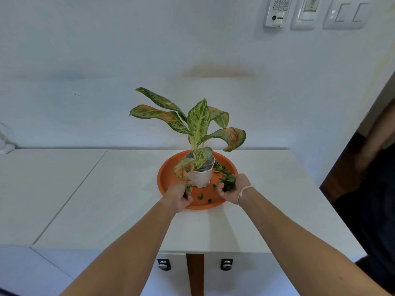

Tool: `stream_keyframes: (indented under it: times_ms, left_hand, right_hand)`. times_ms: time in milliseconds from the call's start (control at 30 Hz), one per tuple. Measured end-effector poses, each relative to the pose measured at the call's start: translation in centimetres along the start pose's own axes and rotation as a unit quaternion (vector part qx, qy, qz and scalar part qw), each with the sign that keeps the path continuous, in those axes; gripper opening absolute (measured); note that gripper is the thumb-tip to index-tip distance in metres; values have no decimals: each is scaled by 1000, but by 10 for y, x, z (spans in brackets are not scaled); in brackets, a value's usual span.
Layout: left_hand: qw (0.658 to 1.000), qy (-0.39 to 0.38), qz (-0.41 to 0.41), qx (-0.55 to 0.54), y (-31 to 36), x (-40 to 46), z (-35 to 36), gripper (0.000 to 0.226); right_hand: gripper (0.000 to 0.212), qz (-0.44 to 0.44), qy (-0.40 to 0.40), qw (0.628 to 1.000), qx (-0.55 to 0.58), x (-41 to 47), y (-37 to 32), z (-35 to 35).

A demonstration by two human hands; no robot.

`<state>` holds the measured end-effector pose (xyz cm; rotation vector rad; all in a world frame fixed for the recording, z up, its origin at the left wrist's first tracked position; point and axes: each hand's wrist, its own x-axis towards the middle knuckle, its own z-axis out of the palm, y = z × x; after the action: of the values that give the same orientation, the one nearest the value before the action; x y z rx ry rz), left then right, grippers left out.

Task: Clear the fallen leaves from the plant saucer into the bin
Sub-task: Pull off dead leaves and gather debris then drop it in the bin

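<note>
Soft, even, bluish daylight; shadows are faint. The wall [106, 60] shows mild glare (upper right), edges bend with wide-angle distortion, detail slightly soft.

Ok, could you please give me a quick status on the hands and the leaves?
Left hand gripping few leaves. Right hand holding a clump. Loose leaves remain in saucer. Pot stands between hands; bin not in view.

Saucer [165, 184]: orange plastic, smooth, matt. Pot [201, 178]: white, thin-walled plastic, slightly creased. Counter [106, 199]: white laminate, smooth, low sheen. Wall [85, 60]: painted, matt, with faint stains. Cabinet knobs [164, 264]: polished metal on dark mounts. Wall switches [346, 13]: glossy white plastic. Wristband [242, 193]: white cord.
</note>
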<state>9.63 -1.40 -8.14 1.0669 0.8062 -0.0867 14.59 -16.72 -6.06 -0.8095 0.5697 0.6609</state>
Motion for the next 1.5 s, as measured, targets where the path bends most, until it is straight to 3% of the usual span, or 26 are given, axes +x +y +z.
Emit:
stream_keyframes:
  times_ms: [367,600,767,967,1067,1167,1233,1333,1500]
  left_hand:
    - [1000,10,16,23,-4,-17,-1,27]
    - [1000,4,24,8,-7,-20,1,37]
    - [1000,-2,28,3,-9,-15,-1,34]
    - [998,2,36,58,-10,-12,0,31]
    - [986,14,62,153,-8,-9,0,29]
    - [943,32,137,301,-6,-3,0,30]
    - [876,43,206,433,-7,-1,0,36]
    - [764,34,281,580,-11,3,0,27]
    - [646,18,303,700,-17,7,1,38]
  right_hand:
    - [13,-17,2,998,-62,3,-1,-11]
    - [25,-37,-21,998,-43,-1,-3,-14]
    - [17,-31,-45,997,-52,-1,-6,-17]
    - [15,-21,-70,994,-78,7,-9,-25]
    - [15,-25,-69,991,-113,7,-11,-25]
    - [11,-41,-70,981,-176,6,-12,-23]
    - [11,-48,-79,972,-215,6,-12,-23]
    - [20,-51,-79,963,-254,3,-13,-21]
    - [46,-58,-30,953,-296,4,-16,-22]
